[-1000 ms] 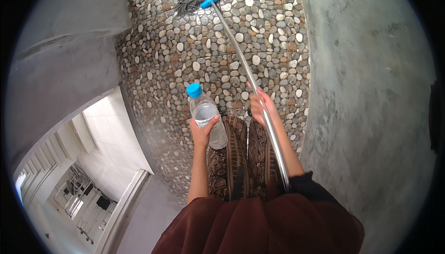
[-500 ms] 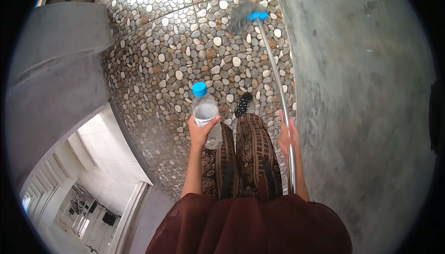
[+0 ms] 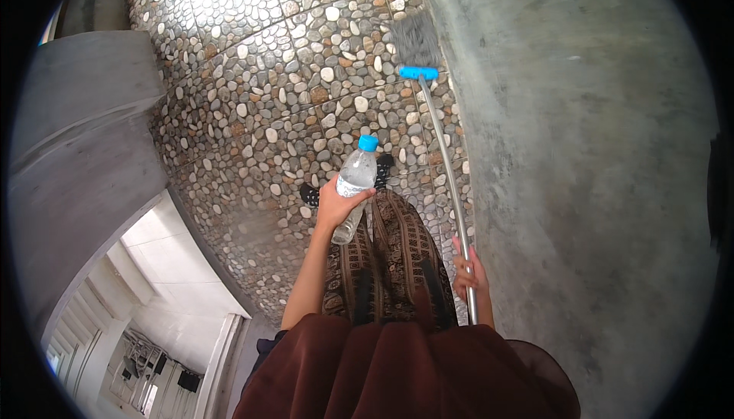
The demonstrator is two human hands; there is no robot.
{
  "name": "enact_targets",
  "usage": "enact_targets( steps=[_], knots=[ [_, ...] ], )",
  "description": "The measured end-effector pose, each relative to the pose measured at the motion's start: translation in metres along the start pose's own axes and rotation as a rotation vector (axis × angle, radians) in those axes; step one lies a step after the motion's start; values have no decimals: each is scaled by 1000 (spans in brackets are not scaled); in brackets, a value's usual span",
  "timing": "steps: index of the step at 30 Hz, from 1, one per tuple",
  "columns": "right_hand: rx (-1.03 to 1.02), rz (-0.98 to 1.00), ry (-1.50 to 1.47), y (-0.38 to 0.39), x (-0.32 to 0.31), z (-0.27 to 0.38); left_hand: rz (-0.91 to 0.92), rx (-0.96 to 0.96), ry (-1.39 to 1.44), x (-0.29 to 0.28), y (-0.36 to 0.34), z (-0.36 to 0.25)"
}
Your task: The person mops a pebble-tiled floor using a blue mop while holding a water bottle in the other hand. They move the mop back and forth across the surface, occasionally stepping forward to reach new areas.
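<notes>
A clear plastic water bottle (image 3: 357,167) with a blue cap is held by my left hand (image 3: 336,205), its fingers wrapped round the middle. The bottle tilts a little, with its cap pointing away from me. On my right, the metal handle of a mop (image 3: 445,147) runs through my right hand (image 3: 469,274), which closes loosely round it near my body. At the far end, the mop's blue head and grey strands (image 3: 415,40) lie on the floor close to the right wall.
Pebble-patterned tiles cover the floor (image 3: 252,113). A grey wall (image 3: 566,151) rises along the right side. To the left stands another grey wall (image 3: 99,144), with a lower white-tiled area (image 3: 172,266) and a rack (image 3: 141,354) beyond it. My socked feet (image 3: 384,167) are below the bottle.
The mop head has come nearer to me, its strands now trailing away from me. My right hand has moved back towards my body. The bottle has shifted right and tilts more.
</notes>
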State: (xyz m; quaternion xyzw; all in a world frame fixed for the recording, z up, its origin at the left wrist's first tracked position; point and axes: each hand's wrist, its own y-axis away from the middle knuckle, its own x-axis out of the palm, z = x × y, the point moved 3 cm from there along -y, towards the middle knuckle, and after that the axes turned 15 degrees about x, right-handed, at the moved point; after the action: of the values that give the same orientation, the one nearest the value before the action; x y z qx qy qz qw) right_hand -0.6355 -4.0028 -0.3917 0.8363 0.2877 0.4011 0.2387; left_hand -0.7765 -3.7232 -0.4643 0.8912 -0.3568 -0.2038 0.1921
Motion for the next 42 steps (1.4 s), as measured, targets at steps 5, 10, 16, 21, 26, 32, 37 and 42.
enact_targets(
  steps=[5, 10, 16, 21, 26, 32, 37, 42],
  knots=[
    [96, 85, -64, -7, 16, 13, -12, 8, 52, 18, -3, 2],
    [191, 99, 147, -66, 67, 43, -45, -1, -27, 22, 0, 12],
    [-175, -770, 1135, -43, 18, 93, 154, -100, -420, 15, -8, 30],
    [-483, -1446, 2085, 40, -14, 141, 227, -243, -729, -10, 11, 66],
    [-556, -1870, 2496, 80, 16, 115, 157, -392, -790, -66, 60, 132],
    [-526, -1800, 2909, 78, 35, 28, -141, -610, -735, -171, 180, 201],
    [-257, -1583, 3142, 55, 11, -26, -444, -706, -724, -241, 295, 232],
    [-296, -1023, 3342, -45, -26, -68, -835, -715, -566, -253, 383, 258]
  ],
)
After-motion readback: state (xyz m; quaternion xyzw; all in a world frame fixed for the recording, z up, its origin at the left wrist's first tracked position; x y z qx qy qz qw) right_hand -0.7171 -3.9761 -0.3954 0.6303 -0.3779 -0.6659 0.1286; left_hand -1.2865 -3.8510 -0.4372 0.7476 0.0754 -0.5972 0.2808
